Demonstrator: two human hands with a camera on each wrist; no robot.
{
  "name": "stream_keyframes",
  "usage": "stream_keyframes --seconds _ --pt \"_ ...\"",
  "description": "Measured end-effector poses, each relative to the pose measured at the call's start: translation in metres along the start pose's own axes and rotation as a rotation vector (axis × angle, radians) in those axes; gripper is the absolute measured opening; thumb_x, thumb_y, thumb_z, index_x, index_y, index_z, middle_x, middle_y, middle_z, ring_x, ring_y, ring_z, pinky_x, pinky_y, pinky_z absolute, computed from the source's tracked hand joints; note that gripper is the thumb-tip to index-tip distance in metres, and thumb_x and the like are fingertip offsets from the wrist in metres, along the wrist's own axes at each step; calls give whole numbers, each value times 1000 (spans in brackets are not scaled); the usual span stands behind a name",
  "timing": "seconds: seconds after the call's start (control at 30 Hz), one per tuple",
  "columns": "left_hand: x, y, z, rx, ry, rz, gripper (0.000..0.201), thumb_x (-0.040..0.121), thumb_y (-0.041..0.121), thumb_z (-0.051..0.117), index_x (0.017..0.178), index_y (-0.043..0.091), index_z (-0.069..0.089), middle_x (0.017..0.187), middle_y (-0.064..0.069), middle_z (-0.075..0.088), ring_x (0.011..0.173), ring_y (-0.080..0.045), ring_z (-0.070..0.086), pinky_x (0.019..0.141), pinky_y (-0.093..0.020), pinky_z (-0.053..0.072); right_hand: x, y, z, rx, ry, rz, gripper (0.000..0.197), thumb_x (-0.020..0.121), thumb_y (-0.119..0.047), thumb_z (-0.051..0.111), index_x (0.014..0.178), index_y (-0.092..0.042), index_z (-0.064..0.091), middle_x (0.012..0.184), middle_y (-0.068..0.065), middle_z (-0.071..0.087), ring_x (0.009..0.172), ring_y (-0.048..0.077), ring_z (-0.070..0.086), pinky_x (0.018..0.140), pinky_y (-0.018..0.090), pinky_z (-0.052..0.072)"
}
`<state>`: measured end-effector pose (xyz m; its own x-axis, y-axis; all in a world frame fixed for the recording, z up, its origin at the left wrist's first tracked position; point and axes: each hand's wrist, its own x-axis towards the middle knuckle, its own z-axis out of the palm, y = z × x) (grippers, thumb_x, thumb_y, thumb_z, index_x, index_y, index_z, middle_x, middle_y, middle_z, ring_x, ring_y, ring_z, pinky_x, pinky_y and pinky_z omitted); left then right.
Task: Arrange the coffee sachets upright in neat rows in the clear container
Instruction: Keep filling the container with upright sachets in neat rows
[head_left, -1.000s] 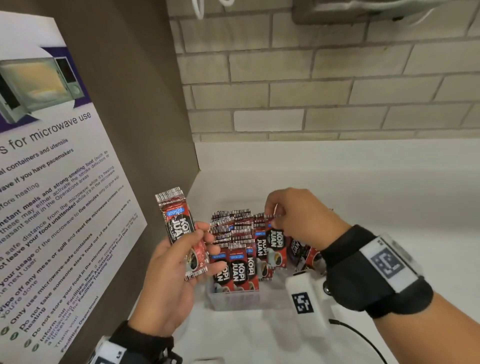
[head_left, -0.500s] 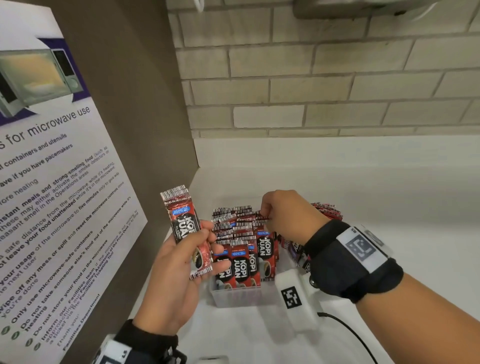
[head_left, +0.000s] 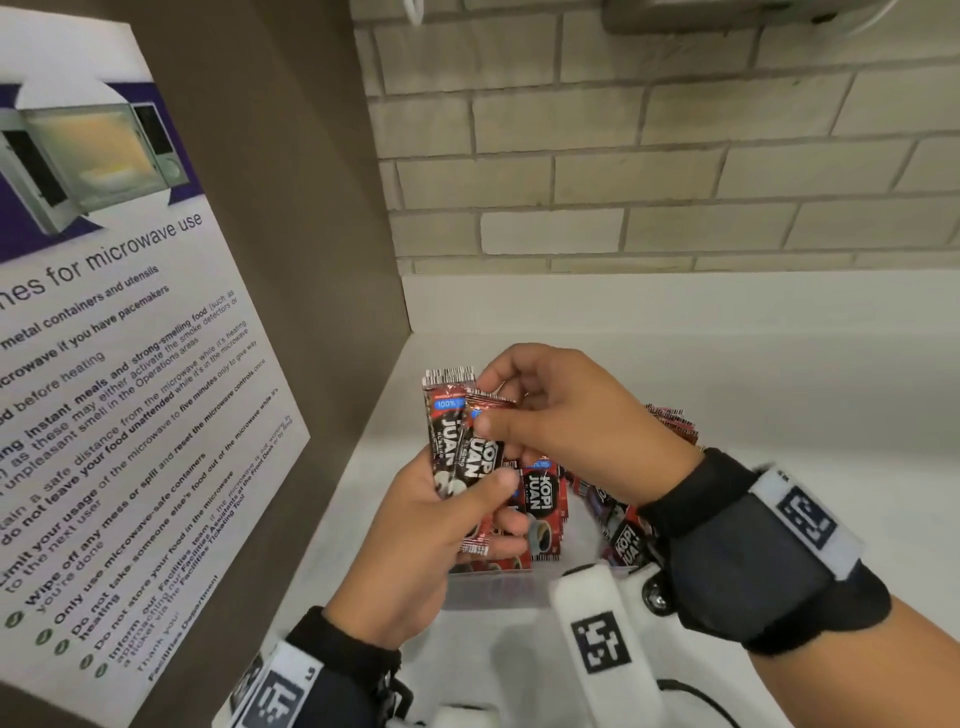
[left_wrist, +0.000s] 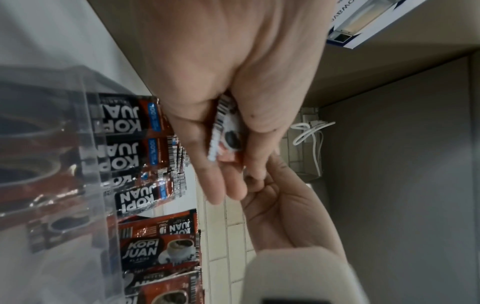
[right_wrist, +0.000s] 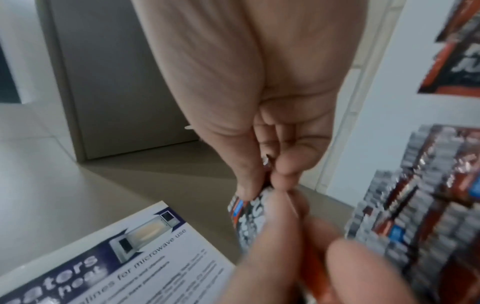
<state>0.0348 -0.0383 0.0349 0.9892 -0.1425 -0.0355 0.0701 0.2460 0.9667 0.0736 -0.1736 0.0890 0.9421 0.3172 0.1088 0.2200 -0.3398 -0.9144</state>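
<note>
My left hand (head_left: 467, 499) grips two red-and-black coffee sachets upright above the clear container (head_left: 493, 590); the back sachet (head_left: 441, 415) stands tallest. My right hand (head_left: 498, 415) pinches the top of the front sachet (head_left: 480, 465), which lies against the back one. Several sachets (head_left: 543, 499) stand upright in rows in the container's left part. In the left wrist view the gripped sachet's end (left_wrist: 226, 131) shows between my fingers, beside the container wall (left_wrist: 91, 164). In the right wrist view thumb and finger pinch the sachet (right_wrist: 249, 207).
Loose sachets (head_left: 623, 540) lie tumbled in the container's right part and more (head_left: 672, 421) behind my right wrist. A brown side panel with a microwave poster (head_left: 104, 389) stands close on the left. A brick wall (head_left: 675, 182) rises behind the white counter (head_left: 779, 389).
My right hand has lifted a sachet from the rows in the container and brought it left against the sachet held in my left hand.
</note>
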Motion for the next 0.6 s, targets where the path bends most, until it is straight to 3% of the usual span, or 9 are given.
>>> stream_keyframes --seconds 0.13,0.23,0.33,0.4,0.5,0.6 --pt "-4 3 0 -91 -11 -47 37 76 39 57 96 8 62 72 -9 67 52 -20 62 42 -28 52 2 2 -9 4 116 2 14 82 -4 70 88 -12 61 73 7 60 50 7 55 50 19 48" --pt "-3 3 -5 -147 52 -62 42 78 40 49 95 4 61 71 -13 66 50 -22 62 40 -27 51 1 1 -27 13 269 -23 12 83 -5 68 86 -14 61 75 7 62 55 9 56 48 15 44" --pt "0 1 -13 -132 132 -19 35 83 36 48 93 6 62 68 -8 65 54 -18 64 43 -29 53 4 4 -47 -152 397 -75 13 82 -9 69 85 -18 59 81 5 64 69 16 58 58 24 45" --pt "1 0 -17 -134 171 2 33 82 35 50 93 8 63 67 -6 65 57 -15 64 45 -28 54 6 7 -51 -393 317 -33 12 82 -11 70 87 -16 60 80 1 61 71 17 56 61 26 44" --pt "2 0 -21 -150 188 20 35 77 36 52 94 7 64 68 -5 66 59 -13 63 45 -26 54 8 21 -35 -637 51 71 14 82 -9 69 91 -13 59 77 -7 52 67 13 51 54 17 38" --pt "2 0 -23 -153 178 27 36 77 36 53 95 8 65 69 -5 66 58 -13 63 44 -26 54 13 36 -17 -769 -103 125 20 83 -6 67 100 -9 59 92 1 55 77 14 49 57 19 35"
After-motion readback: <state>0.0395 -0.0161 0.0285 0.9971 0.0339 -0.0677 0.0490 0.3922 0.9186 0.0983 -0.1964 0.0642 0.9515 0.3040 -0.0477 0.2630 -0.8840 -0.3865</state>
